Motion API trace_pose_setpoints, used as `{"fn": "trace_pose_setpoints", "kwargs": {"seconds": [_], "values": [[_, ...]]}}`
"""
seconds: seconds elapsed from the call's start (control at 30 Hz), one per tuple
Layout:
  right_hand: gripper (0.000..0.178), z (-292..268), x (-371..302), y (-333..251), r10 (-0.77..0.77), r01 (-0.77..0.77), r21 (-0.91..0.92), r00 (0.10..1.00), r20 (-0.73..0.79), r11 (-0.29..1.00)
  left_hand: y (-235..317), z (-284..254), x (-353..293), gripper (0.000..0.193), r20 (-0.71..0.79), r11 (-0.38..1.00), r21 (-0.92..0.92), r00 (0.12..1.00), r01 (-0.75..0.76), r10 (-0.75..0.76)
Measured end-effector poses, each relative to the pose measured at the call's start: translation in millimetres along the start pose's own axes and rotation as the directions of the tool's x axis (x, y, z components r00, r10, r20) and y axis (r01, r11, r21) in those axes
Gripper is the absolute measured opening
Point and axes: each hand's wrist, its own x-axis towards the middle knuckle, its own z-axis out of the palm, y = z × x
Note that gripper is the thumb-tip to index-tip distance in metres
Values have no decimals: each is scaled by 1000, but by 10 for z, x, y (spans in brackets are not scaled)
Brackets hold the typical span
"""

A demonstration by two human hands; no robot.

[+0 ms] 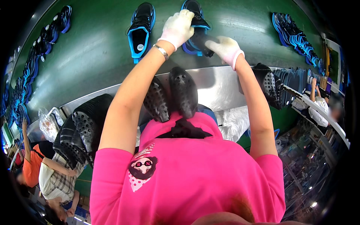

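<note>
Both my hands wear white gloves and reach over a green conveyor belt (93,48). My left hand (178,28) grips the top of a black and blue sports shoe (195,18) lying on the belt. My right hand (225,48) pushes a dark insole (204,42) into that shoe's opening. A second black and blue shoe (140,30) lies just to the left, untouched. Two dark perforated insoles (172,93) rest against my chest on the metal ledge (217,84).
Stacks of dark insoles stand at the left (84,127) and right (268,82). More blue shoes line the belt at far left (45,37) and far right (296,35). Other workers sit at lower left (52,176) and at right (318,108).
</note>
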Motion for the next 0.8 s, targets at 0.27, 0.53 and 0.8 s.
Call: {"fn": "trace_pose_setpoints", "kwargs": {"seconds": [0.27, 0.53, 0.8], "values": [[58, -68, 255, 105, -83, 83, -105, 997, 2, 991, -127, 18, 469, 31, 70, 989, -115, 994, 89, -81], [42, 420, 593, -227, -83, -40, -382, 950, -301, 923, -50, -58, 329, 24, -9, 943, -317, 994, 98, -106], [43, 498, 944, -254, -30, -78, -302, 942, -335, 950, 102, -16, -505, 23, 97, 982, -176, 991, -70, 88]]}}
